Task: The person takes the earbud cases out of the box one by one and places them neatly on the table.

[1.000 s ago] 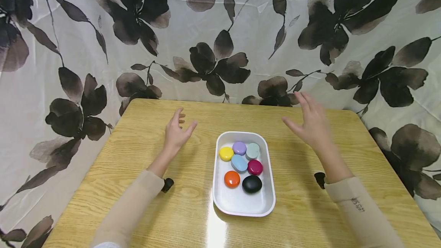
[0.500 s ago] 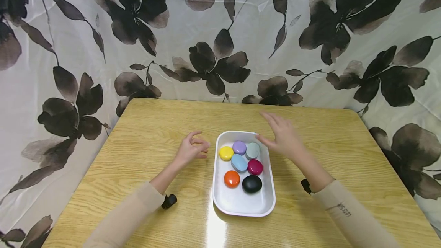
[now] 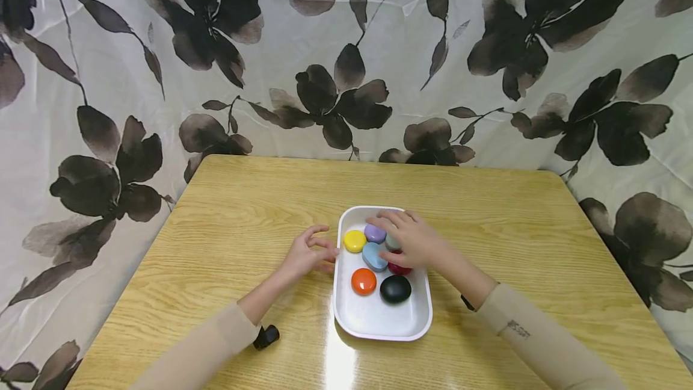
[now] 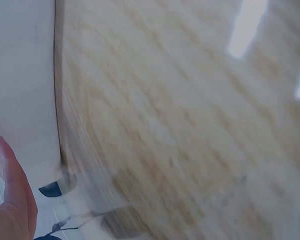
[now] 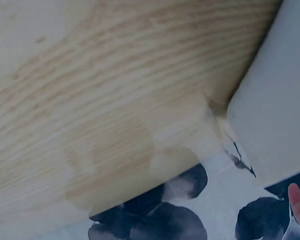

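Note:
A white tray (image 3: 381, 322) holds several smooth coloured pebbles: yellow (image 3: 354, 241), purple (image 3: 375, 233), light blue (image 3: 372, 256), orange (image 3: 363, 281), black (image 3: 395, 289), a partly covered crimson pebble (image 3: 399, 266) and a mostly covered grey-green pebble (image 3: 391, 242). My left hand (image 3: 305, 254) has its fingertips right at the tray's left rim, fingers loosely bent. Over the tray's right side reaches my right hand (image 3: 414, 241), fingers spread above the grey-green and crimson pebbles, thumb overlapping the light blue one. Both wrist views show the tray's outer wall (image 4: 22, 75) close by.
The tray stands on a wooden table (image 3: 260, 197) whose far edge meets a floral cloth (image 3: 411, 77). A black wrist camera (image 3: 266, 337) hangs under the left sleeve. Light glares off the tabletop in front of the tray.
Both hands have come inward and nearer. The left has gone from beside the tray to its left rim; the right has moved left, down over the pebbles. Tray and pebbles stay put.

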A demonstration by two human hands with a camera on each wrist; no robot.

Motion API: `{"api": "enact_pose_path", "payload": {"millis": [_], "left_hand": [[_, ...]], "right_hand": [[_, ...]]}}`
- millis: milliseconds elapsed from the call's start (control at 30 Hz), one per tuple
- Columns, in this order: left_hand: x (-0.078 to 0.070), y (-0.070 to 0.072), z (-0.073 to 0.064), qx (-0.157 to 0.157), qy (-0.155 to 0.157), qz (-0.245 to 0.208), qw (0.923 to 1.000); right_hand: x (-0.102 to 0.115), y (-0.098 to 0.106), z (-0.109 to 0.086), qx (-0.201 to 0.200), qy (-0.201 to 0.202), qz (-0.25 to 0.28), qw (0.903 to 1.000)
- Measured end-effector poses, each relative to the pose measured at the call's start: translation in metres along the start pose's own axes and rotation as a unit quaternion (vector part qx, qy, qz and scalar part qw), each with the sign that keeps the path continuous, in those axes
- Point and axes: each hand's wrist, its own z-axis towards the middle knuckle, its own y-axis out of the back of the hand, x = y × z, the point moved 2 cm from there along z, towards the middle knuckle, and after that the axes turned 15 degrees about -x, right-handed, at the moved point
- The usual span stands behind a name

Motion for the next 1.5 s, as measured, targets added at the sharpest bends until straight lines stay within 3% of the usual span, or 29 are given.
{"api": "enact_pose_path", "payload": {"millis": [333,600,1033,1367,1500], "left_hand": [[0.004,-0.004,-0.008,0.009,-0.007,0.014,0.9998],[-0.009,-0.005,-0.019,0.028,-0.007,0.01,0.9995],[0.006,-0.004,-0.008,0.032,-0.001,-0.001,0.9995],[0.007,-0.003,-0.004,0.037,0.005,0.006,0.9993],[0.006,-0.004,-0.005,0.034,0.007,0.005,0.9994]], "right_hand": [[0.006,-0.018,-0.005,0.047,0.055,0.003,0.9974],[0.008,-0.026,-0.006,0.058,0.071,0.01,0.9958],[0.012,-0.03,-0.001,0.086,0.08,-0.008,0.993],[0.011,-0.031,0.0,0.069,0.087,-0.008,0.9938],[0.007,-0.025,0.001,0.037,0.073,0.004,0.9966]]}}
